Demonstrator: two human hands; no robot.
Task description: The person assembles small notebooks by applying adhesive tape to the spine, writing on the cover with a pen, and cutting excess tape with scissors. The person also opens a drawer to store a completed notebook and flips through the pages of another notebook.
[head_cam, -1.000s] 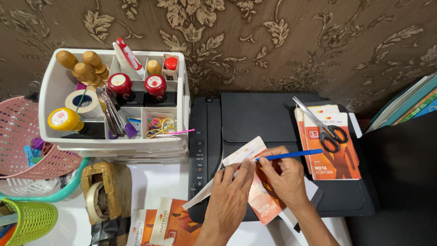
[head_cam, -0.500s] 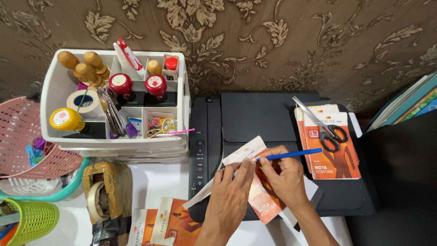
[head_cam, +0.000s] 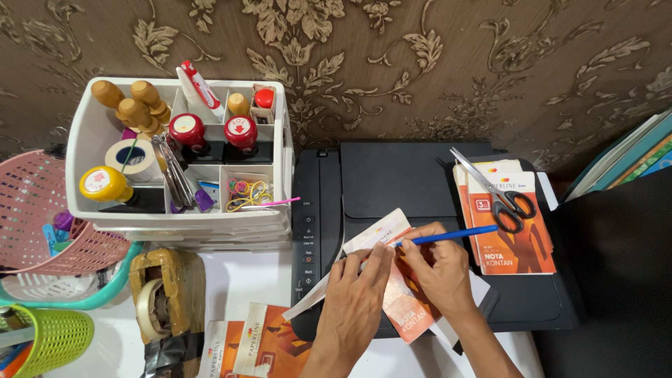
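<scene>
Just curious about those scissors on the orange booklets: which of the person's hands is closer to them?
Right. The right hand, holding a blue pen, sits just left of and below the scissors; the left hand lies farther left.
</scene>
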